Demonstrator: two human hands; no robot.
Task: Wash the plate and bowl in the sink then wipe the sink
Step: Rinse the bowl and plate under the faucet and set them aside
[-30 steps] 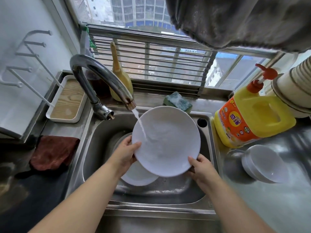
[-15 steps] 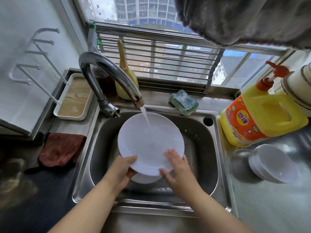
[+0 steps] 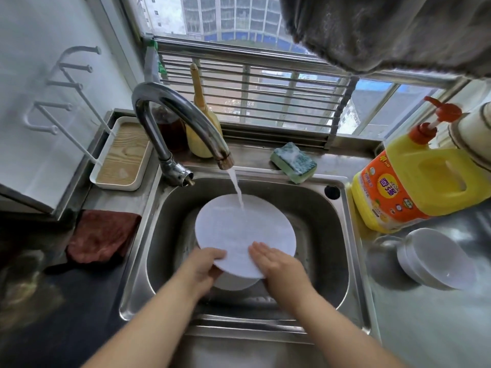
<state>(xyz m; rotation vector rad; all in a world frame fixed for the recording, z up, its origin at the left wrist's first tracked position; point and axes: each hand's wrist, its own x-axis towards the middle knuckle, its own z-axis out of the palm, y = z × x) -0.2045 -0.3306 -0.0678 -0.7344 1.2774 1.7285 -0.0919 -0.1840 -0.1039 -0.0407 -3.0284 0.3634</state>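
A white plate [image 3: 239, 229] is held over the steel sink [image 3: 326, 235] under water running from the curved tap [image 3: 175, 110]. My left hand [image 3: 204, 264] grips the plate's near left rim, thumb on top. My right hand [image 3: 276, 264] lies flat on the plate's near face with straight fingers. A second white dish [image 3: 233, 281] sits beneath it on the sink floor, mostly hidden. White bowls [image 3: 438, 258] lie stacked on their side on the counter to the right.
A green sponge [image 3: 293, 162] lies behind the sink. A yellow detergent jug [image 3: 419, 181] stands right of it. A brown cloth [image 3: 102, 235] lies left of the sink, a wooden tray [image 3: 122, 154] behind it. A grey towel [image 3: 385, 30] hangs overhead.
The plate has come down from an upright tilt to lower in the sink. My right hand left the rim and now lies flat on the plate's face.
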